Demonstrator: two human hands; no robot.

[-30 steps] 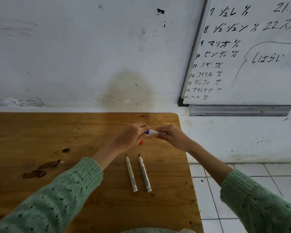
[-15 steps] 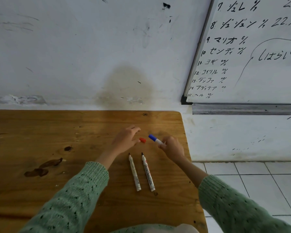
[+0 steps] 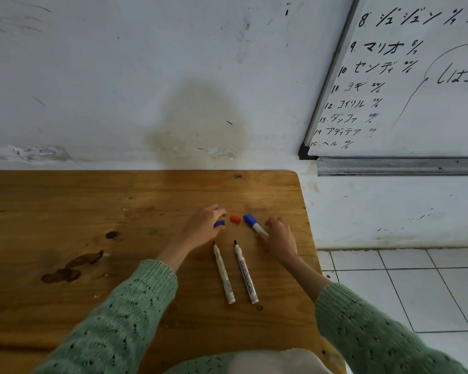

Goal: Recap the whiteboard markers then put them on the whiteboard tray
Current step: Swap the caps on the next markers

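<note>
Two uncapped white markers (image 3: 223, 273) (image 3: 246, 273) lie side by side on the wooden table (image 3: 92, 206), tips pointing away from me. A loose red cap (image 3: 235, 219) rests on the table just beyond them. My left hand (image 3: 200, 228) is to the left of the red cap, its fingers closed on a loose blue cap (image 3: 219, 223). My right hand (image 3: 280, 238) holds the rear end of a marker with a blue cap on it (image 3: 253, 223), low against the table. The whiteboard tray (image 3: 389, 167) hangs on the wall to the right, beyond the table's edge.
The whiteboard (image 3: 416, 90) above the tray is covered in writing. The table's right edge (image 3: 312, 252) drops to a white tiled floor (image 3: 416, 292). Dark stains (image 3: 73, 265) mark the table on the left. The white wall (image 3: 146, 76) stands right behind the table.
The hands, together at the blue-capped marker a second ago, have parted. My right hand lowered the capped marker to the table. My left hand moved left and closed on a blue cap.
</note>
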